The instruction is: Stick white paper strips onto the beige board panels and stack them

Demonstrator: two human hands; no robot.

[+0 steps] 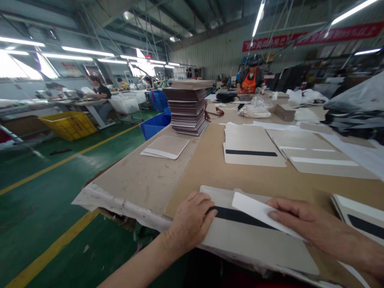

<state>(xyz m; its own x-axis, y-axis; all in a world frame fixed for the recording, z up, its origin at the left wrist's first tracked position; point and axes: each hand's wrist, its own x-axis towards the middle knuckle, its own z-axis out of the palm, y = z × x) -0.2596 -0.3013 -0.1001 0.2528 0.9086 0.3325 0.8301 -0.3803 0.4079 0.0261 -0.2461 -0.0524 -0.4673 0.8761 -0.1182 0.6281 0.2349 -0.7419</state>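
Observation:
A grey cardboard sheet (255, 244) with a black strip (240, 216) across it lies at the near edge of the worktable (150, 176). My left hand (190, 222) rests on the sheet's left end, fingers curled and pressing down by the strip's left tip. My right hand (312, 228) lies over the sheet's right part, its fingers closed on a white paper strip (261, 212) that lifts off the black strip at an angle.
More grey sheets (252, 150) with strips lie further back, a single sheet (166, 147) at left, a tall stack of boards (187, 108) beyond. Another sheet (363, 220) sits at my right. A person in an orange apron (250, 80) works at the far end. Blue bins (156, 124) and a yellow crate (70, 125) stand on the green floor.

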